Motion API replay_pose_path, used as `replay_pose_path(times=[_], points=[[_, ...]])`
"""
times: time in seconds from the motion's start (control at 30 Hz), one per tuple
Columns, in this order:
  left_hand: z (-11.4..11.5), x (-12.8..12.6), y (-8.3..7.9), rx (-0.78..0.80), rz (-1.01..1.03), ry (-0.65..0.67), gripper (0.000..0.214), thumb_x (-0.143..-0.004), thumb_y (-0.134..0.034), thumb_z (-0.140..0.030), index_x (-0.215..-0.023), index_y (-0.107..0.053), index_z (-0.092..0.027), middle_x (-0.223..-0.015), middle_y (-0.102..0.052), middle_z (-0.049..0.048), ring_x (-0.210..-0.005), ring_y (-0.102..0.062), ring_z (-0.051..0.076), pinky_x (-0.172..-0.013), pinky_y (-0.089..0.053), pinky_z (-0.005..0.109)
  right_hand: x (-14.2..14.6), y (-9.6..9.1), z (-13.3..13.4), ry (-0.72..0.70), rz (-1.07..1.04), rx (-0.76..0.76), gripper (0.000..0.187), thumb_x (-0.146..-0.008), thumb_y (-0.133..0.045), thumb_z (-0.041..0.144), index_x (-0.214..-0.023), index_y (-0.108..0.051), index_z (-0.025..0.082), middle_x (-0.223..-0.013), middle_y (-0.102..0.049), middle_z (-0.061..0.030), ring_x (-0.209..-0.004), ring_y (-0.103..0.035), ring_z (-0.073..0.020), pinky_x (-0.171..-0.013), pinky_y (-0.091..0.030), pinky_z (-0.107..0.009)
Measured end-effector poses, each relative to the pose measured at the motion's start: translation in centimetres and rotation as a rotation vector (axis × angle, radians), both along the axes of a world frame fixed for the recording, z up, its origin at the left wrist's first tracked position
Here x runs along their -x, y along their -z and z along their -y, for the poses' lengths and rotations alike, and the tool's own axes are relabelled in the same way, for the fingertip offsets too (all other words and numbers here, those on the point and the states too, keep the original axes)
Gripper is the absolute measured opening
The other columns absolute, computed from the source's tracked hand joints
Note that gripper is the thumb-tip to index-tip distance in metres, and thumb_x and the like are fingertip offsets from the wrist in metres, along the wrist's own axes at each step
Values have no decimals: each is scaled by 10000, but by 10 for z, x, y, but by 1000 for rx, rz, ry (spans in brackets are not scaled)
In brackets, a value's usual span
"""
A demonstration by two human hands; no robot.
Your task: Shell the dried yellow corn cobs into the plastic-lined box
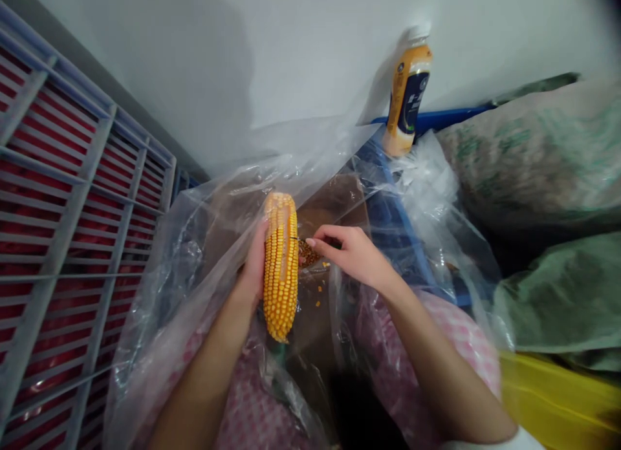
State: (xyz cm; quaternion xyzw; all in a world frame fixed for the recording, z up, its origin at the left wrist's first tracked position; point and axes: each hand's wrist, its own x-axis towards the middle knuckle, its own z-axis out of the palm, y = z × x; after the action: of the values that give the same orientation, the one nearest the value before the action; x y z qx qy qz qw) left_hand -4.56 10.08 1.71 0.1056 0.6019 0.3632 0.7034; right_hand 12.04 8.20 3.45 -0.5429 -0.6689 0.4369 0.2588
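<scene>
Clear plastic bag [204,243] hangs open in front of the person, and it lines a brown carton [334,207]. The left hand [255,266] has its grip clamped around a yellow corn cob [280,269], which stands almost upright above the bag, with its kernels mostly in place. The right hand [354,257] is just beside the cob, and its grip is together on a thin metal pin [294,238], whose tip reaches to the kernels. Behind the pin there is a dark, rough patch [309,253], but I cannot tell exactly what it is. Some loose kernels [317,302] lie on the brown surface inside the bag, below the hands. A pink checked cloth [427,346] covers the person's lap under the bag. On the left side stands a grey plastic rack [72,198] with red crates behind its bars. On the right, a blue crate [388,211] is beside the bag, and two stuffed woven sacks [528,159] lean there, one pale and one green, with a yellow container [553,405] below them. A bottle with an orange label [407,94] stands tilted against the white wall [145,62].
</scene>
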Motion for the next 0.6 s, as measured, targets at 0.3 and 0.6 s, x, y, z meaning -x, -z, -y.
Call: replay_pose_path(times=[0.3,0.6], points=[[-2,0,0,-18,-2,-193,466,-850,-352,-528,-792,-625,-155,-537,-584,40,-624,-669,226,-594,-557,327,-4,-1,3,-307,-27,171,256,-849,-506,337,-780,-668,151,-671,-585,29,-608,-464,-85,-599,-333,-208],[-5,3,3,-169,9,-297,401,-873,-388,-498,-848,-631,-180,-610,-611,6,-580,-640,161,-632,-554,278,-2,-2,4,-333,-16,202,266,-833,-517,335,-742,-685,149,-615,-563,37,-572,-440,-81,-562,-319,-205]])
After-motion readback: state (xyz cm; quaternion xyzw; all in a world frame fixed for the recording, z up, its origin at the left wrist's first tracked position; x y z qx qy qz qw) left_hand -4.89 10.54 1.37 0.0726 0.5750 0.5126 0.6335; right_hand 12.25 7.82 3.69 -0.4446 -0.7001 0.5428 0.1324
